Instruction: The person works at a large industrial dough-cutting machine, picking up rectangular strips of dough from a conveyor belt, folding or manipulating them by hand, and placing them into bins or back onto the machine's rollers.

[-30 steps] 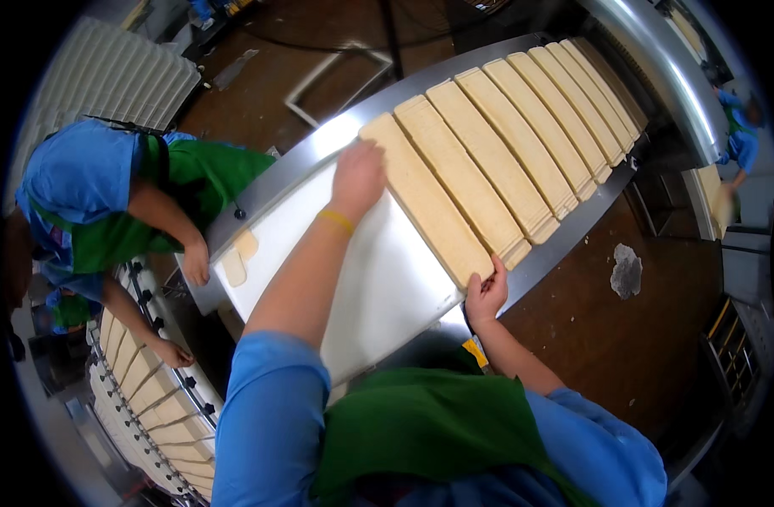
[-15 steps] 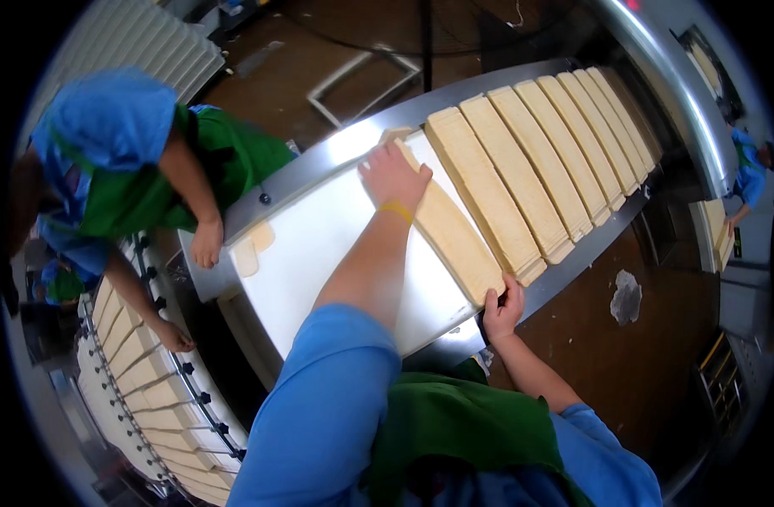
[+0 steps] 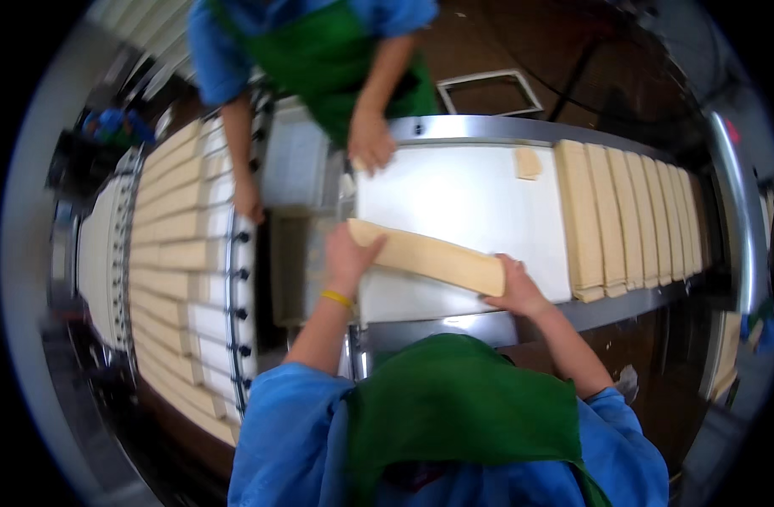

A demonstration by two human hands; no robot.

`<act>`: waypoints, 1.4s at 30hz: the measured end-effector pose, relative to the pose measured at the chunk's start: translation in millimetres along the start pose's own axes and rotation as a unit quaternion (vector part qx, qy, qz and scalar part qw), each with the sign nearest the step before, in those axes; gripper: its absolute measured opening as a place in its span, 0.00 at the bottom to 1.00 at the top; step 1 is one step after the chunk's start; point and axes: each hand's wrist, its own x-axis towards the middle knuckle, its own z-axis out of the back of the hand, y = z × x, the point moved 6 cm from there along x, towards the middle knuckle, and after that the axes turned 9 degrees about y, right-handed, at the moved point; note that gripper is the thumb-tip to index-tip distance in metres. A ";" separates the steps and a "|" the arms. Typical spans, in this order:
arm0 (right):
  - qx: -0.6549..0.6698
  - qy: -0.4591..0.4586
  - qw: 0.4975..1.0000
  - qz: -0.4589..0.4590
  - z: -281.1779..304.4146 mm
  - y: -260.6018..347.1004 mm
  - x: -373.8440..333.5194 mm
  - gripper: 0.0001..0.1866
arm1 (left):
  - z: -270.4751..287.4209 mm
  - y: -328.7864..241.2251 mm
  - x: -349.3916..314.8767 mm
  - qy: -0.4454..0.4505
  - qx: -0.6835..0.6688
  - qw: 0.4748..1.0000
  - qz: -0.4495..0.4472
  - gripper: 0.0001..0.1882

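Head view: left hand (image 3: 348, 264) and right hand (image 3: 517, 289), each grip pinching one end, hold a dough strip (image 3: 442, 260) over the white surface's (image 3: 454, 190) near half; apparently a carrying step, calling for even support next.

Strip (image 3: 433, 256) over belt (image 3: 471, 190), more strips (image 3: 580, 220) on belt's right end, conveyor (image 3: 209, 319) to left

A white belt (image 3: 454, 194) runs between metal edges (image 3: 488, 128); pale slabs (image 3: 583, 220) lie side by side across its right end, and a small pale scrap (image 3: 528, 164) rests near its far edge, just left of that row. Beyond the belt's left end, a second white belt (image 3: 211, 321) carries more slabs (image 3: 171, 254)
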 end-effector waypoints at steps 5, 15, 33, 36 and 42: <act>-0.015 -0.028 0.997 0.068 -10.8 18.4 8.0 0.44 | 0.5 42.7 -60.5 -0.087 -0.256 0.961 0.058 0.37; 0.263 0.084 0.941 0.193 -140.5 178.9 31.9 0.31 | 157.6 245.5 -114.1 -0.296 -0.184 0.929 0.121 0.18; 0.083 0.082 0.956 0.270 -339.9 418.0 75.2 0.11 | 193.1 398.2 -159.0 -0.186 0.042 0.980 -0.052 0.09; 0.072 0.061 0.960 0.265 -346.2 420.5 78.4 0.11 | 178.1 339.3 -186.0 -0.223 -0.022 0.974 -0.030 0.13; 0.071 0.024 0.958 0.275 -353.6 406.0 77.9 0.12 | 167.2 321.6 -204.6 -0.235 -0.075 0.969 -0.030 0.15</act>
